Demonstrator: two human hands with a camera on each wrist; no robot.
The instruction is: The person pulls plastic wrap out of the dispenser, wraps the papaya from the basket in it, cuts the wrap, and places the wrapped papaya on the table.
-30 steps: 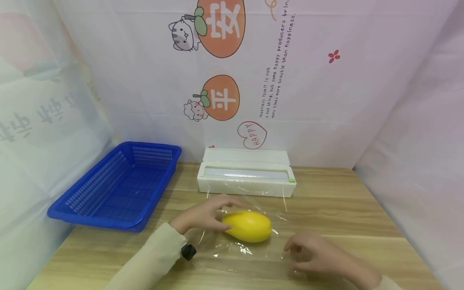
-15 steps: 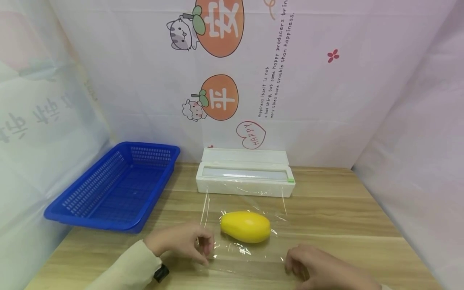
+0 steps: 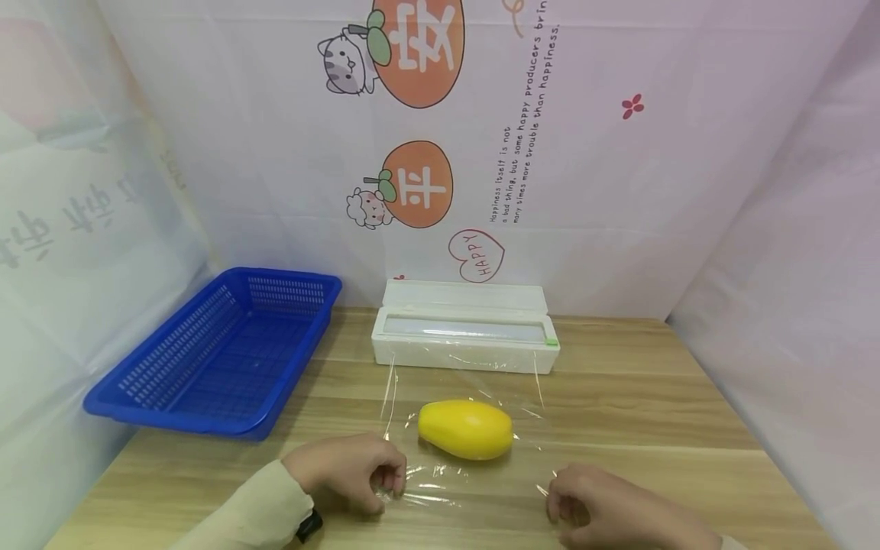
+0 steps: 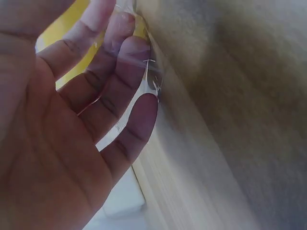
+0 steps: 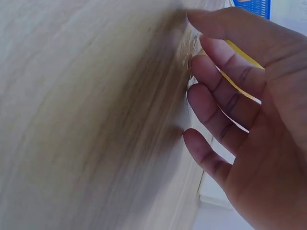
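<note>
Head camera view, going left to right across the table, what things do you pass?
Blue basket → left hand → yellow mango lying on the cling film → right hand. The white film dispenser spans the middle farther back, so it has no clear place.

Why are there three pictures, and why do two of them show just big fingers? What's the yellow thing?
All three show one moment. The big picture comes from a camera on the person's head, looking down at a light wooden table. The other two come from cameras worn on each wrist, so close that fingers fill them.

The yellow oval fruit, maybe a mango, lies on a clear sheet of plastic wrap. Behind it sits the long white wrap box with its lid open, and beside that a blue plastic basket.

The left hand pinches the sheet's near left corner. The right hand is at the near right corner, fingertips touching the wrap.
</note>
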